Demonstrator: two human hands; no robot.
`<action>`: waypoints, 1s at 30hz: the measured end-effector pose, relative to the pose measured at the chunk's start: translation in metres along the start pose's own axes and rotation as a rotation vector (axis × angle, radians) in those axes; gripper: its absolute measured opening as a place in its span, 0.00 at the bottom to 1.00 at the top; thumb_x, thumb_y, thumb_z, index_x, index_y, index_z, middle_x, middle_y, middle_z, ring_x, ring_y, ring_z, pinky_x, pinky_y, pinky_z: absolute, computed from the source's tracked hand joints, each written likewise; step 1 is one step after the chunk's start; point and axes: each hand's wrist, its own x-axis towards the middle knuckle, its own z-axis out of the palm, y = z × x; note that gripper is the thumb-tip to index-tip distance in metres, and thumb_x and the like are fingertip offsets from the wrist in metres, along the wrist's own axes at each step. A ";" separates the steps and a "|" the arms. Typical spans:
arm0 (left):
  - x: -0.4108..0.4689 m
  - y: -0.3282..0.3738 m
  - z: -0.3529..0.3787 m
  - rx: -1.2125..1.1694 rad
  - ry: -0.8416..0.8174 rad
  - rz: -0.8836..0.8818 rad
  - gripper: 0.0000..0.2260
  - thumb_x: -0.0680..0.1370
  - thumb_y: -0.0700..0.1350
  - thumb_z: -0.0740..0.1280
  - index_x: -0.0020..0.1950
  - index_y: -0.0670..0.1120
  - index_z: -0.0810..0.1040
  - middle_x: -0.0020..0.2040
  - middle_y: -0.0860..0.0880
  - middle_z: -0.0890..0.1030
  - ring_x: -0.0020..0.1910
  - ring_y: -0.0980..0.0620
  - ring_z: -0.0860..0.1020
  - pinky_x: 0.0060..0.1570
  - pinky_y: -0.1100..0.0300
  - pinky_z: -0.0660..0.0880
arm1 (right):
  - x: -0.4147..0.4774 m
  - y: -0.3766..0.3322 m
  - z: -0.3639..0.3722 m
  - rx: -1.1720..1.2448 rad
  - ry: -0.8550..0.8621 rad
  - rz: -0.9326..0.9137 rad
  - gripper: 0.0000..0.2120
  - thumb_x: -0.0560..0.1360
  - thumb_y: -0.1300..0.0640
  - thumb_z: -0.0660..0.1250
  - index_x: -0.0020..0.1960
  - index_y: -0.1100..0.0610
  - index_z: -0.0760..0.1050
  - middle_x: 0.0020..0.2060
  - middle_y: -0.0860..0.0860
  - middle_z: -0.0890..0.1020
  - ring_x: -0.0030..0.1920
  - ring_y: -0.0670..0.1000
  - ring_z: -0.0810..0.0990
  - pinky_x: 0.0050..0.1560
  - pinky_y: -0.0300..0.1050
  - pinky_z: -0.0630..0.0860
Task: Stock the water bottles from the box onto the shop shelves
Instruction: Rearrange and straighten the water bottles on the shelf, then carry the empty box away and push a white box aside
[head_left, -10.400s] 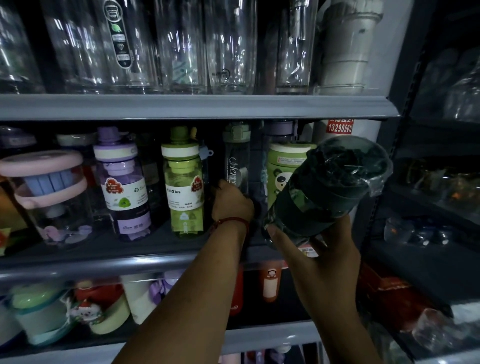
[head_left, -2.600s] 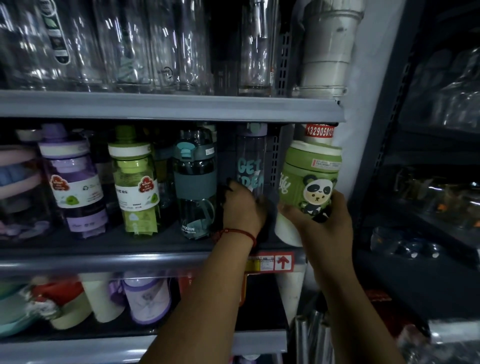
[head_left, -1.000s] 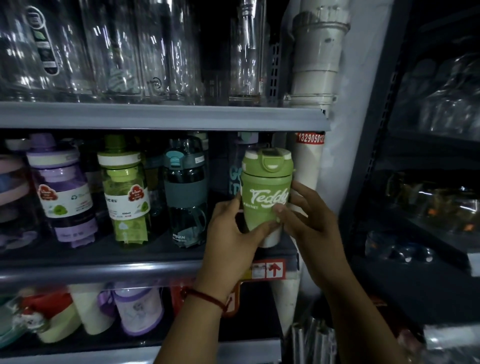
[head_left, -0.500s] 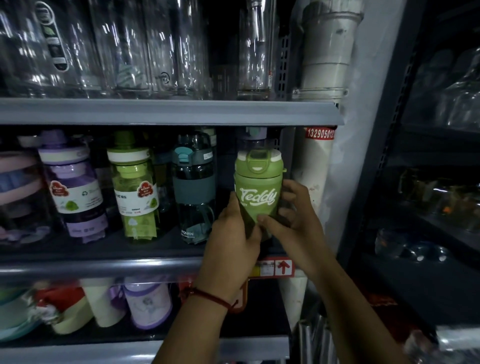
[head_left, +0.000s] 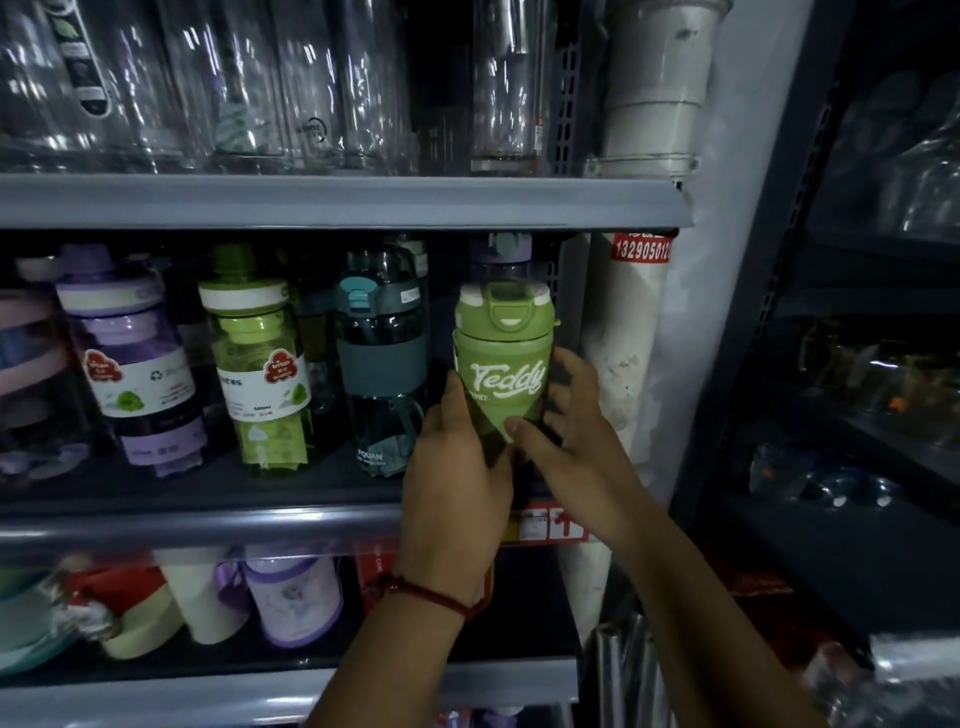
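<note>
Both hands clamp the green Teddy bottle (head_left: 501, 371) upright on the middle shelf (head_left: 208, 525): left hand (head_left: 457, 478), right hand (head_left: 571, 431).

Left hand (head_left: 457, 467): thin red cord bracelet (head_left: 415, 596) round the wrist, strands look twisted, with a darker lump at its left end. Right hand (head_left: 571, 441): wrist bare. Both forearms are bare to the near edge. Dim light; finer detail unclear.
</note>
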 end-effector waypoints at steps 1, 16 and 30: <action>0.000 0.000 0.000 0.009 0.000 0.007 0.35 0.77 0.46 0.73 0.81 0.49 0.60 0.65 0.45 0.78 0.60 0.49 0.78 0.58 0.51 0.79 | 0.000 0.001 0.000 -0.010 0.003 -0.002 0.36 0.81 0.60 0.70 0.78 0.38 0.55 0.66 0.37 0.79 0.64 0.39 0.81 0.68 0.51 0.78; -0.021 0.000 -0.026 -0.017 0.023 0.133 0.21 0.79 0.41 0.70 0.72 0.45 0.74 0.61 0.47 0.79 0.57 0.54 0.79 0.61 0.59 0.78 | -0.012 -0.016 -0.008 -0.142 -0.024 0.020 0.34 0.81 0.58 0.71 0.81 0.47 0.59 0.58 0.32 0.77 0.60 0.31 0.78 0.58 0.28 0.75; -0.250 -0.019 0.080 0.189 -0.472 0.363 0.20 0.79 0.51 0.70 0.70 0.46 0.79 0.74 0.47 0.74 0.74 0.41 0.71 0.70 0.43 0.68 | -0.288 0.115 -0.101 -0.720 0.123 0.254 0.34 0.81 0.35 0.60 0.74 0.61 0.73 0.73 0.60 0.76 0.76 0.62 0.72 0.72 0.64 0.72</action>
